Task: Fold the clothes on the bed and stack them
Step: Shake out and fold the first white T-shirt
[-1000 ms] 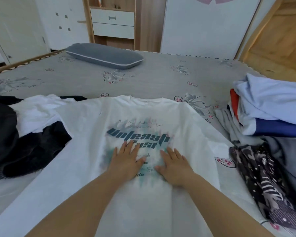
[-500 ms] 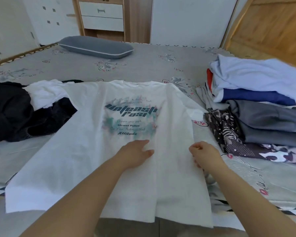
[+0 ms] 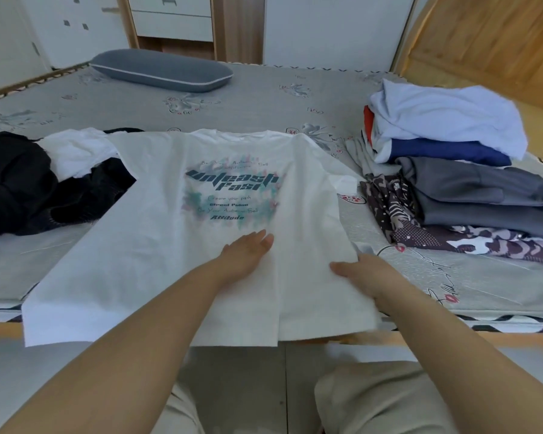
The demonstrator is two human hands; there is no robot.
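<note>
A white T-shirt [image 3: 157,245] with teal "Unleash Fast" print lies flat on the bed, its hem hanging over the near edge. My left hand [image 3: 248,249] rests flat on the shirt just below the print, fingers straight. My right hand [image 3: 362,272] grips the shirt's right side edge, thumb on top and fingers tucked under the cloth. A stack of folded clothes [image 3: 452,158] in light blue, navy, grey and patterned fabric sits on the right of the bed. A heap of unfolded black and white clothes [image 3: 35,180] lies on the left.
The grey flowered bed cover [image 3: 264,101] stretches away behind the shirt, with a grey pillow [image 3: 163,70] near the far side. A wooden bed rail [image 3: 452,338] runs along the near edge. White cabinets and a wooden door stand behind the bed.
Both hands slid from the print down toward the hem. My right hand then moved to the shirt's right edge and took hold of it; my left hand stayed flat below the print.
</note>
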